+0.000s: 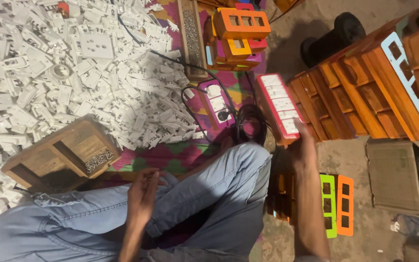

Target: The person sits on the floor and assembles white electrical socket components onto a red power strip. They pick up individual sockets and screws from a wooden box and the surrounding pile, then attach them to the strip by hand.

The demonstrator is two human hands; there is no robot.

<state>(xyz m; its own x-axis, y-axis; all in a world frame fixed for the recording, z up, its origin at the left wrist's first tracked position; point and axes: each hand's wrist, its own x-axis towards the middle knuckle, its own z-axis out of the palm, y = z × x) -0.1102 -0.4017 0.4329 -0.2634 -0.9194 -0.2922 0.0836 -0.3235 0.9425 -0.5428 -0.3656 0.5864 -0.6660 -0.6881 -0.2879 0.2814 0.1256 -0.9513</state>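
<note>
Right hand (pixel 302 145), centre-right of frame — fingers laid against the lower edge of a red-framed switch board (pixel 280 107), beside stacked wooden boxes (pixel 360 97). Left hand (pixel 143 194), lower centre — fingers loosely curled, empty, over the denim knee (pixel 229 179); bare floor (pixel 384 233) lies at lower right.

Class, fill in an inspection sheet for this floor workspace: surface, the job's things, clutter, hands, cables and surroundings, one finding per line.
Surface: patterned pink mat over bare floor.
Job's things: red-framed switch board with white switches, leaning on a stack of wooden boxes.
Clutter: big heap of white switch parts; wooden tray holding small screws; coloured frames on the floor.
Hands: right hand touches the red-framed board's lower end; left hand rests on the jeans-clad leg, holding nothing that can be seen.
Cables: black cable running to a pink-framed board.
Surroundings: black spool, cardboard.
</note>
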